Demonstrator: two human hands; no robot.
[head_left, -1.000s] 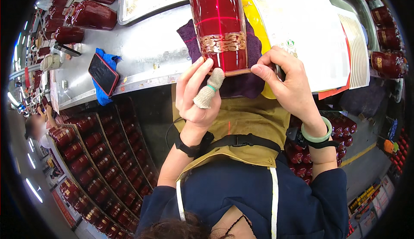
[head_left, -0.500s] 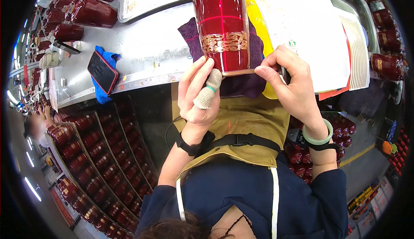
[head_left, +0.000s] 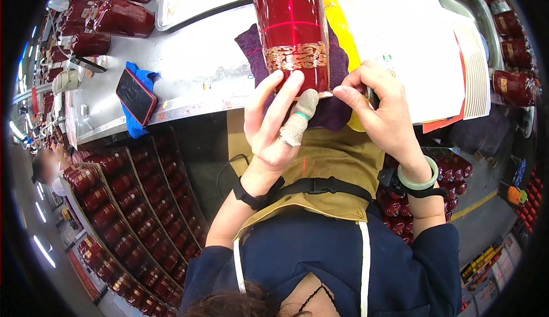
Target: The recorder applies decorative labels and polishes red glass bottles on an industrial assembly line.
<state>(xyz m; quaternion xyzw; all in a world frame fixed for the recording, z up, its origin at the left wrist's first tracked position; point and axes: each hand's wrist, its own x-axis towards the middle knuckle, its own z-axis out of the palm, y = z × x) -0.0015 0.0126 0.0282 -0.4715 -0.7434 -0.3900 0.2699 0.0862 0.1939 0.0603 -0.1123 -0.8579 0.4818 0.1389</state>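
Observation:
A glossy dark-red jar [head_left: 291,8] with a gold patterned band lies on a purple cloth [head_left: 251,45], its base toward me. Red laser lines cross its side. My left hand [head_left: 277,117] grips the base end: the fingertips lie on the jar's side, and the thumb, in a knitted cover with a green band, presses at the base edge. Between thumb and forefinger my right hand [head_left: 374,100] pinches the end of a thin strip [head_left: 325,94] at that edge. Something dark and narrow sits in its palm, too hidden to name.
On the metal table [head_left: 189,54] lie a phone [head_left: 136,97] on a blue cloth, a tray [head_left: 194,0], and white sheets [head_left: 412,48] over a yellow sheet. More red jars [head_left: 123,17] stand left, and racks of them [head_left: 131,220] below. A person [head_left: 48,165] is far left.
My left thumb has slid right along the base edge, close to my right fingertips. Less of the strip shows between the hands. The jar has barely moved.

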